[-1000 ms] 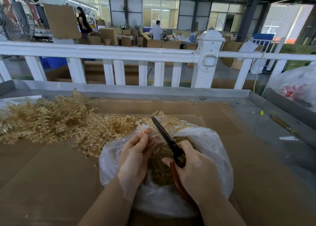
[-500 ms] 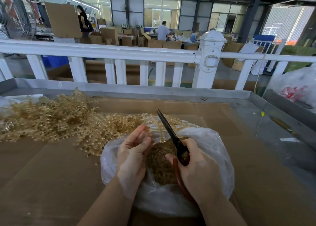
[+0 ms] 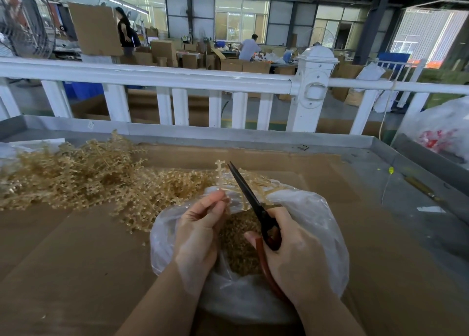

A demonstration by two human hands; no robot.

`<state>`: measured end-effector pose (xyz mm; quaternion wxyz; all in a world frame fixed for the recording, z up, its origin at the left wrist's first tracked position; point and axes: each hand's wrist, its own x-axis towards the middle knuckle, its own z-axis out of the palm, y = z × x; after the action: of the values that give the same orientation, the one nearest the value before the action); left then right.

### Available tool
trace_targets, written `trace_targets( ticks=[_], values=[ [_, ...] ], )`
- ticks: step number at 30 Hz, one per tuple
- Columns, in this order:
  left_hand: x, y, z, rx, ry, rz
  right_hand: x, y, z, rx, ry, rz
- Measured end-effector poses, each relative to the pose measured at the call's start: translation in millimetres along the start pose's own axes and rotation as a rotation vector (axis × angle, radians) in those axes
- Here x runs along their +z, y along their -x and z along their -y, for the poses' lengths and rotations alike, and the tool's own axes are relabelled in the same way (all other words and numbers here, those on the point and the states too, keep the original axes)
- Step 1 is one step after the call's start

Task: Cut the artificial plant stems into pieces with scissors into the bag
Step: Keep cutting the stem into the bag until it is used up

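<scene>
A clear plastic bag (image 3: 322, 224) lies open on the cardboard-covered table, with a heap of cut golden pieces (image 3: 236, 244) inside. My left hand (image 3: 200, 231) pinches a golden plant stem (image 3: 220, 175) that stands upright above the bag. My right hand (image 3: 291, 257) grips the scissors (image 3: 250, 201), which have black blades and reddish handles. The blades point up and away, just right of the stem and look nearly closed. A big pile of uncut golden stems (image 3: 76, 175) spreads over the left of the table.
The table (image 3: 380, 259) has a raised metal rim (image 3: 203, 135) at the back and right. A white fence (image 3: 162, 76) stands behind it. Another plastic bag with red contents (image 3: 441, 132) sits at the far right. People work among cardboard boxes in the background.
My left hand has picked up a new stem and now holds it upright beside the blades. The scissors have shifted slightly right and up.
</scene>
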<state>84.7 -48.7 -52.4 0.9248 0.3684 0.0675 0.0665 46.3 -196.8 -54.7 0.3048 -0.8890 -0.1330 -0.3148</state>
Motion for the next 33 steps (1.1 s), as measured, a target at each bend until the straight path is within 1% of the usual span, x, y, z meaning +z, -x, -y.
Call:
trace_targets(
  ticks=[7,11,16,21,27,33],
  values=[
    [1.9,3.2,-1.9,0.021,-0.081,-0.034,0.3,0.9,-1.5,-0.026,0.005,0.021],
    [2.6,4.4,-4.4,0.079,-0.106,-0.056,-0.4,0.6,-0.8,-0.03,0.006,0.053],
    [1.4,1.9,-7.8,0.152,-0.082,-0.032,0.3,1.5,0.4,-0.032,0.057,0.146],
    [1.4,3.4,-10.6,0.154,-0.082,-0.04,-0.8,1.8,-0.5,-0.025,0.08,0.22],
    [-0.5,1.3,-12.6,0.107,-0.041,-0.065,-0.8,1.3,-1.3,-0.039,0.11,0.269],
    [1.4,2.4,-11.3,0.116,-0.069,-0.047,-2.1,0.7,0.2,-0.034,0.096,0.242]
  ],
)
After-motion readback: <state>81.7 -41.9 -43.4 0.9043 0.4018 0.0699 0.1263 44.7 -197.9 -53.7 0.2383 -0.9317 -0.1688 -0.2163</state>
